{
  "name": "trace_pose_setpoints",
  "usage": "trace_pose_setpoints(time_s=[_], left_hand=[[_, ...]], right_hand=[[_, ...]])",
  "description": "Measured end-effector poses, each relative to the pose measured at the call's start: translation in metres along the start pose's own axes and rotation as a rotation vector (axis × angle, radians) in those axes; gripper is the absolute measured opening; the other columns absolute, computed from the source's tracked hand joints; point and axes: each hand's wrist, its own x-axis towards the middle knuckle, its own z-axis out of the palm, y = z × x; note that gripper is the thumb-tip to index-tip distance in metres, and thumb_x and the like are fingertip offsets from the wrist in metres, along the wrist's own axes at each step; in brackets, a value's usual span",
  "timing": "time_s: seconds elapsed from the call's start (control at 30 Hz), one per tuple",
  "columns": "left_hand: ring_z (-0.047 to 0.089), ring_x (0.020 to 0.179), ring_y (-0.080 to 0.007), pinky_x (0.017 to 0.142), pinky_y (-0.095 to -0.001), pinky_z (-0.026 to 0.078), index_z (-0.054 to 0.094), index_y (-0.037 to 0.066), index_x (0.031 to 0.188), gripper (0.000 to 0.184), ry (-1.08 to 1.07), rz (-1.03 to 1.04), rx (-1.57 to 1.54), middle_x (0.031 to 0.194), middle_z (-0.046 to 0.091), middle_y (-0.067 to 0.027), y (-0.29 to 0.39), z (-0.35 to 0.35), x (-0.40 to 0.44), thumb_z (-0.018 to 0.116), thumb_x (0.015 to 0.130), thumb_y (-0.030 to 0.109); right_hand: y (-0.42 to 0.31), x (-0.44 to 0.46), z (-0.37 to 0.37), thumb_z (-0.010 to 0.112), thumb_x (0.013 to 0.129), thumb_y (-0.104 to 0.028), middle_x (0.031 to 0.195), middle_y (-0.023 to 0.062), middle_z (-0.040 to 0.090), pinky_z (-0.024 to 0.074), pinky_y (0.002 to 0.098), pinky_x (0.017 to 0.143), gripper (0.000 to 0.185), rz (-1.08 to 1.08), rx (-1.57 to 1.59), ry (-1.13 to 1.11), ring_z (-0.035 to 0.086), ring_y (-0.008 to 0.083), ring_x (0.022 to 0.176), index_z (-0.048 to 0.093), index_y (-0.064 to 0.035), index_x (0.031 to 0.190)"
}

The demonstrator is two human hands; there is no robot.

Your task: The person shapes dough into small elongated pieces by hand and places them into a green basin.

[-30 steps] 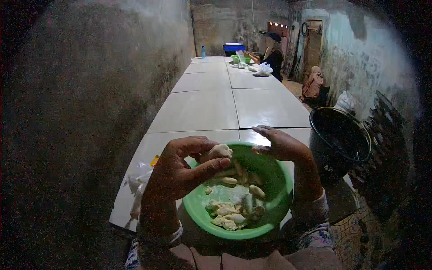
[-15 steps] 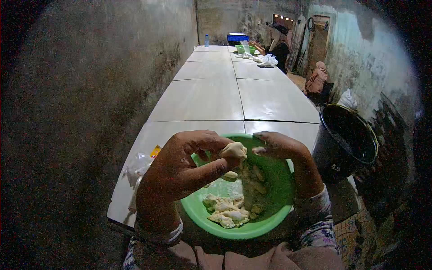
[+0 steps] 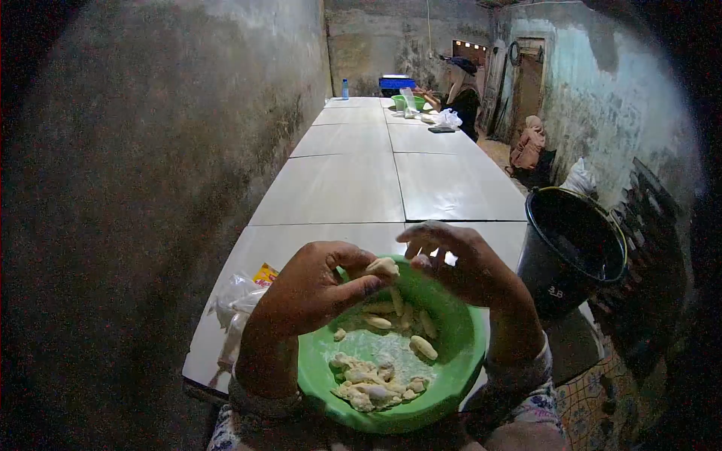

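Note:
Over the green basin (image 3: 470, 353), my left hand (image 3: 320, 282) pinches a small pale piece of dough (image 3: 384, 267) between thumb and fingertips. My right hand (image 3: 459, 255) hovers just right of that piece, its fingers apart and slightly curled, holding nothing. Inside the basin, a ragged lump of dough (image 3: 372, 385) lies at the near side in scattered white flour. Several finger-shaped dough pieces, one plain to see at the right (image 3: 423, 346), rest toward the far side. A small dough crumb (image 3: 340, 334) sits at the left.
A long white tiled table (image 3: 331, 184) stretches ahead. Clear plastic bags (image 3: 237, 297) and a yellow packet (image 3: 265, 274) lie at left. A black bucket (image 3: 568, 259) stands at right. Farther off, a person (image 3: 460, 94) works by another green basin (image 3: 420, 103); another person (image 3: 529, 146) sits low.
My right hand has lifted and spread its fingers near the dough piece. The left still pinches it. The view has tilted, showing more of the pieces in the basin.

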Motion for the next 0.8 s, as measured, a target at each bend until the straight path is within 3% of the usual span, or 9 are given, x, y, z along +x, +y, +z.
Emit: trace_pose_setpoints(time_s=[0.07,0.17,0.27,0.4,0.43,0.53,0.63,0.73,0.8], left_hand=[[0.063,0.075,-0.0181,0.071,-0.0335,0.05,0.066,-0.003,0.099,0.031,0.033,-0.02,0.025,0.086,0.067,-0.016,-0.006,0.004,0.002,0.068,0.081,0.023],[0.058,0.071,-0.0118,0.064,-0.0266,0.045,0.068,0.006,0.1,0.028,0.071,0.034,0.121,0.088,0.068,-0.0059,-0.011,0.009,0.002,0.071,0.075,0.018],[0.062,0.076,-0.0152,0.069,-0.0294,0.051,0.064,0.0,0.108,0.033,0.107,0.101,-0.071,0.093,0.067,-0.0123,0.005,0.012,0.002,0.069,0.077,0.008],[0.063,0.081,-0.014,0.074,-0.0292,0.053,0.063,-0.001,0.109,0.029,0.05,0.04,-0.174,0.093,0.067,-0.0117,-0.003,0.01,0.001,0.064,0.08,0.004],[0.063,0.079,-0.0134,0.074,-0.0291,0.053,0.062,-0.004,0.107,0.027,0.055,0.019,-0.143,0.092,0.067,-0.0126,-0.002,0.01,0.001,0.062,0.08,0.003],[0.063,0.079,-0.0135,0.074,-0.0292,0.053,0.062,-0.006,0.106,0.027,0.043,0.046,-0.075,0.092,0.067,-0.0125,0.0,0.012,0.003,0.063,0.081,0.004],[0.063,0.081,-0.0135,0.075,-0.0293,0.053,0.062,-0.005,0.105,0.027,0.021,0.01,-0.156,0.092,0.067,-0.0114,0.004,0.014,0.002,0.061,0.08,0.002],[0.062,0.082,-0.0133,0.076,-0.0291,0.052,0.062,-0.005,0.105,0.025,-0.006,0.088,-0.215,0.093,0.067,-0.0109,-0.006,0.015,0.002,0.06,0.081,0.004],[0.062,0.084,-0.013,0.077,-0.0291,0.052,0.062,-0.005,0.105,0.025,0.002,0.052,-0.222,0.093,0.067,-0.0109,-0.004,0.016,0.003,0.061,0.082,0.005]], right_hand=[[-0.013,-0.004,0.011,0.065,0.083,-0.015,0.088,0.0106,0.064,0.05,0.0324,0.074,0.022,0.023,0.102,0.022,0.062,0.0212,0.08,0.06,-0.0041,0.101],[-0.01,-0.004,0.025,0.064,0.081,-0.005,0.083,0.0112,0.065,0.051,0.032,0.067,0.018,-0.202,0.131,0.107,0.064,0.0203,0.074,0.062,-0.0013,0.099],[-0.005,0.0,0.02,0.063,0.081,-0.004,0.08,0.0116,0.065,0.0511,0.0316,0.068,0.013,-0.194,-0.14,0.247,0.065,0.0203,0.074,0.064,-0.0008,0.093],[-0.012,0.0,0.014,0.062,0.086,-0.009,0.079,0.0082,0.064,0.0512,0.029,0.068,0.013,-0.011,0.112,0.239,0.063,0.0158,0.074,0.065,0.0002,0.094],[-0.002,0.002,0.013,0.062,0.087,-0.013,0.08,0.0073,0.064,0.0513,0.0279,0.066,0.015,-0.141,0.071,0.236,0.062,0.0135,0.072,0.065,0.0004,0.094],[-0.006,0.0,0.017,0.064,0.08,-0.01,0.085,0.0108,0.067,0.0515,0.0295,0.071,0.013,-0.032,0.235,0.244,0.067,0.0202,0.078,0.065,-0.0052,0.092],[-0.014,-0.001,0.007,0.063,0.087,-0.021,0.086,0.0085,0.065,0.0502,0.0275,0.071,0.023,-0.025,-0.007,0.103,0.06,0.0125,0.078,0.064,-0.0006,0.098],[-0.014,-0.001,0.007,0.064,0.087,-0.022,0.087,0.0096,0.065,0.0496,0.0295,0.074,0.024,0.116,0.094,0.07,0.061,0.0156,0.081,0.064,-0.003,0.101],[0.001,-0.002,0.011,0.066,0.085,-0.02,0.088,0.0099,0.065,0.0495,0.0304,0.074,0.025,-0.004,0.198,0.096,0.062,0.0175,0.083,0.064,-0.0044,0.104]])
